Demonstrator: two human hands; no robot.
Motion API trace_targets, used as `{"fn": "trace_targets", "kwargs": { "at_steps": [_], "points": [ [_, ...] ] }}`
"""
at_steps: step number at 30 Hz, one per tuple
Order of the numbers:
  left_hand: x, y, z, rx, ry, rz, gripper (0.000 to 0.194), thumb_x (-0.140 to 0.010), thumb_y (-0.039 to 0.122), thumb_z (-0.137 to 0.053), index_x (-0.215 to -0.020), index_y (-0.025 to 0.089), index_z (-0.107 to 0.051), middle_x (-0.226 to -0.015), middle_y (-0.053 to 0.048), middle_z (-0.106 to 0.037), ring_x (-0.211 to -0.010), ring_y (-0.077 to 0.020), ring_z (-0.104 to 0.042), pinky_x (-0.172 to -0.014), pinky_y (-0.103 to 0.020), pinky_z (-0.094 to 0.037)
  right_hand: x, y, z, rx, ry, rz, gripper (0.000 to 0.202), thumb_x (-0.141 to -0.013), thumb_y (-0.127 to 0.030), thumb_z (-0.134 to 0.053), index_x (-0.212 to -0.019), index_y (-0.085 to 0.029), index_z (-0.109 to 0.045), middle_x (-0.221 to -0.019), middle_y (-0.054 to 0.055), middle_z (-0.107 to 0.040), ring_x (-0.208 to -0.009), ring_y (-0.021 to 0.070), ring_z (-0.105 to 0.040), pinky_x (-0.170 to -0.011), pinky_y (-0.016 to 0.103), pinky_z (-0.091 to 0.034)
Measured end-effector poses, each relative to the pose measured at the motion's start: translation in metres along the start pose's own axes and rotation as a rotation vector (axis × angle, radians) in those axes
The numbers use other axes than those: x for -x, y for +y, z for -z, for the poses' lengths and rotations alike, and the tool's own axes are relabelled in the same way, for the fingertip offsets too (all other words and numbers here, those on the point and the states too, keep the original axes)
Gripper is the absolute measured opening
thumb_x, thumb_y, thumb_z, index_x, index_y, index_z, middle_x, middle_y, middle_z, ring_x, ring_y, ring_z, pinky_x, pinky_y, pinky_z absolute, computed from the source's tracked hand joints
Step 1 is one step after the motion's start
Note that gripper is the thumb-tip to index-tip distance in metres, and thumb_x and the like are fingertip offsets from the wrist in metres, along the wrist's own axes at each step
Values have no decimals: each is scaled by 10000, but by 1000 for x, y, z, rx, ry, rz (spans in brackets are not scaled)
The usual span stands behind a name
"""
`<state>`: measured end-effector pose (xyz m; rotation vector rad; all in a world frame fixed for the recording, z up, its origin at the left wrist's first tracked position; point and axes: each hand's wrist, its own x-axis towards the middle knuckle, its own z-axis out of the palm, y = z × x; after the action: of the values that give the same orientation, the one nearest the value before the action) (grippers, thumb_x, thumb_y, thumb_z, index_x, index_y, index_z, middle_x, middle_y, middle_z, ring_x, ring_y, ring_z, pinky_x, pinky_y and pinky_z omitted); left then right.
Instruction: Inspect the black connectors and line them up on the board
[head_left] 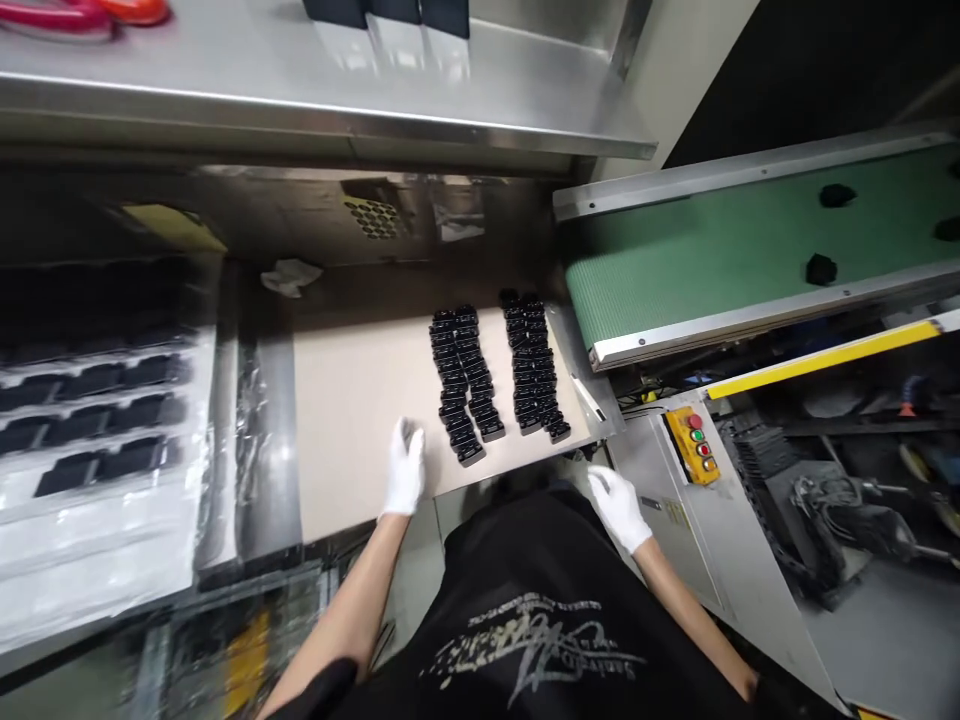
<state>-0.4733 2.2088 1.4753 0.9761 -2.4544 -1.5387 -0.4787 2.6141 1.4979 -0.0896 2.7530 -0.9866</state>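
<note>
My left hand, in a white glove, is over the front edge of the pale beige board. It holds nothing, and a gap shows between the thumb and the loosely bent fingers. To its right, small glossy black parts stand in long, close-packed columns: one pair of columns nearer the middle, another pair towards the right edge. My right hand, also gloved in white, hangs in front of the board's right corner, fingers loosely bent and apart, with nothing visible in it.
A green conveyor belt carries several dark pieces at the right. Below it sits a yellow button box. A white pen-like item lies on the board's right edge. White trays with black parts are at the left; a metal shelf hangs above.
</note>
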Motion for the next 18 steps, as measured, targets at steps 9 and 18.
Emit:
{"fn": "trace_targets", "kwargs": {
  "at_steps": [9,18],
  "points": [
    [-48,14,-52,44,-51,-86,783,-1116,553,-379,-1775,188,-163,-1855,-133,-141,-1727,-245,-143,-1414,-489,-210,-159,-188,-107,-240,-251,244,817,-1080,-569,-502,-1705,-61,-367,-1775,209,-344,-1691,292,-285,-1403,473,-245],
    [-45,31,-67,348,-43,-140,961,-1007,817,-441,-1739,203,-335,-1823,-112,-296,-1737,-288,-84,-1434,-466,-81,-186,-185,-154,-343,-285,80,1154,-980,-897,-288,-1752,-40,-243,-1817,200,-228,-1715,292,-200,-1415,465,-139]
  ]
}}
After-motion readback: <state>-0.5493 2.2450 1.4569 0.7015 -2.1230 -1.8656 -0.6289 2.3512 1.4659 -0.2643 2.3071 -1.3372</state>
